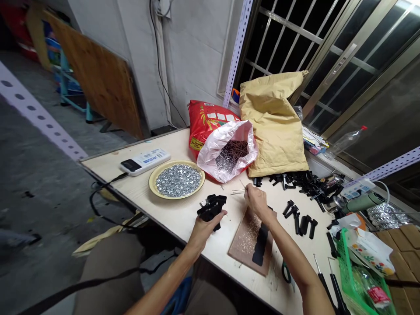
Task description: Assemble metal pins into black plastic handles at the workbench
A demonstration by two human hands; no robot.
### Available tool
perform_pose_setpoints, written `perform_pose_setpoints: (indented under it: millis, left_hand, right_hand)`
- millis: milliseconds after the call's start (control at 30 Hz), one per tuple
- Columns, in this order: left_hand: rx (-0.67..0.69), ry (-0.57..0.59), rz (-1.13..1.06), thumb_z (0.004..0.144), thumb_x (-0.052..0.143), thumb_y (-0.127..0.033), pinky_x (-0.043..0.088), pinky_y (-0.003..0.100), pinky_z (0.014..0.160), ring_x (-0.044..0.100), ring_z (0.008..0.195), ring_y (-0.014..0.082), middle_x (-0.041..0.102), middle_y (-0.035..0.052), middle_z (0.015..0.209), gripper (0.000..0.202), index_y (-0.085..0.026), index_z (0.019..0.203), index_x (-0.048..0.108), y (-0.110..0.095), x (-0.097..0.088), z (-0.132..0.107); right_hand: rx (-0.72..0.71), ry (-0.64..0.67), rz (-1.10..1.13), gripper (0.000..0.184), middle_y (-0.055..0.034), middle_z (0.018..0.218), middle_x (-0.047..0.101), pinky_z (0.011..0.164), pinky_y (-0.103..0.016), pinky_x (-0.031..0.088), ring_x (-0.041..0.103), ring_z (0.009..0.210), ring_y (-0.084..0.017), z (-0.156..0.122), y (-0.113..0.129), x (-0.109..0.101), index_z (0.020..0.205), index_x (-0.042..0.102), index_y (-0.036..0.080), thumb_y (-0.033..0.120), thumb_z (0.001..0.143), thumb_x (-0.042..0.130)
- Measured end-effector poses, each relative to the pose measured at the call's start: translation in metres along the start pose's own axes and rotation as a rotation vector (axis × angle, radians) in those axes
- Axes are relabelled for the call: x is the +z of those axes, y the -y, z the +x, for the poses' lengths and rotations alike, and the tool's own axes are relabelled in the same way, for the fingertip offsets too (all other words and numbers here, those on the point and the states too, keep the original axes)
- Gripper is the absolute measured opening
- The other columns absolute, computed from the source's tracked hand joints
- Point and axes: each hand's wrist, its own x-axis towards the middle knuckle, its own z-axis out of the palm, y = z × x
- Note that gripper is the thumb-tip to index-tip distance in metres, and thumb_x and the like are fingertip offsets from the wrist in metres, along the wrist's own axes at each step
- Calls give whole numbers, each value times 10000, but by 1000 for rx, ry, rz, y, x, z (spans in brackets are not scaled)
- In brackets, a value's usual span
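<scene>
My left hand (204,226) is closed round a bunch of black plastic parts (212,206) held just above the table's near edge. My right hand (256,200) is pinched on a few thin metal pins (237,191) that stick out to the left, above a brown board (246,240) with a black strip on it. A yellow dish of small silver pieces (177,179) stands to the left. Behind it a pink-white plastic bag (229,151) lies open, full of pins.
A pile of black parts (300,181) lies to the right, with a tan sack (275,122) and a red bag (205,120) behind. A white scale (145,161) sits at the far left corner. A green basket (356,275), scissors (286,272) and screwdrivers crowd the right.
</scene>
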Motion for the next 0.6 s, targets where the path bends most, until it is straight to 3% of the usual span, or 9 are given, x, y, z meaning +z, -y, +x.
perform_pose_setpoints:
  millis: [167, 233, 400, 467, 533, 600]
  left_hand:
    - [67, -91, 128, 540, 709, -406, 486, 275, 545, 636, 614, 190, 701, 38, 650, 373, -138, 800, 698, 5, 1, 5]
    - [122, -95, 163, 542, 689, -404, 491, 284, 553, 634, 607, 198, 701, 36, 647, 369, -144, 803, 680, 9, 1, 7]
    - [250, -19, 291, 566, 650, -404, 482, 282, 543, 621, 576, 201, 677, 9, 579, 253, -177, 678, 650, 11, -2, 7]
    - [254, 18, 306, 552, 656, -397, 478, 278, 542, 613, 571, 195, 672, 2, 572, 235, -182, 649, 648, 6, -2, 4]
    - [196, 46, 276, 540, 664, -408, 482, 277, 550, 615, 587, 192, 684, 10, 600, 269, -173, 671, 675, 0, 0, -1]
    - [92, 69, 238, 545, 672, -429, 483, 275, 550, 614, 589, 183, 695, 21, 631, 331, -162, 735, 713, -7, 2, -6]
  right_hand:
    - [-346, -406, 335, 192, -48, 842, 607, 712, -228, 434, 572, 798, -146, -32, -14, -22, 909, 598, 182, 221, 946, 415]
    - [-431, -461, 322, 198, -44, 801, 586, 687, -229, 420, 541, 762, -145, -40, -15, -29, 882, 623, 190, 238, 945, 441]
    - [-492, -367, 129, 162, -36, 777, 583, 675, -270, 370, 495, 738, -154, -49, -5, -37, 840, 657, 215, 184, 912, 515]
    - [-571, -254, 226, 108, -33, 809, 590, 691, -264, 389, 512, 752, -146, -46, -3, -40, 896, 655, 213, 218, 902, 547]
    - [-621, -138, 406, 186, -40, 927, 603, 700, -249, 425, 543, 770, -133, -37, -6, -43, 1062, 612, 214, 284, 896, 564]
    - [-520, -74, 473, 296, -63, 1069, 591, 724, -238, 450, 572, 826, -126, -19, -11, -42, 1210, 528, 205, 299, 931, 497]
